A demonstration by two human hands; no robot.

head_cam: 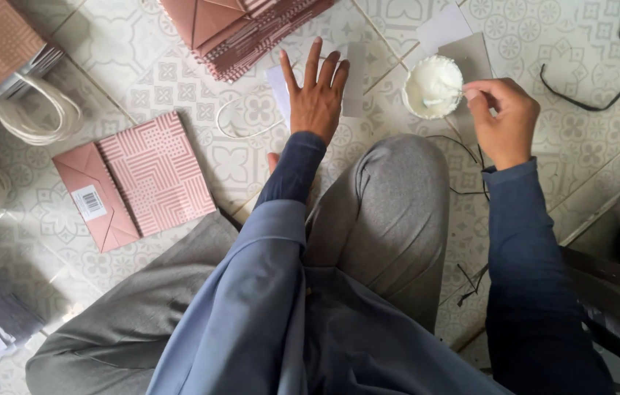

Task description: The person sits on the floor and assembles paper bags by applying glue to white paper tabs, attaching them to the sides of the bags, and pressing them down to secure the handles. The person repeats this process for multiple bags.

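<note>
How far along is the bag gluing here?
Done: a stack of folded pink patterned paper bags lies at the top, and one pink paper bag lies flat alone. In hand: the left hand presses a white card sheet on the floor; the right hand dips a small stick into the round white glue bowl. Left: loose white cord handles and black cord lie unattached.

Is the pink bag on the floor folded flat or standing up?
Folded flat. The pink bag lies flat on the tiles, its bottom flap creased over.

Dark blue sleeves (522, 241), grey trousers (390, 212).
</note>
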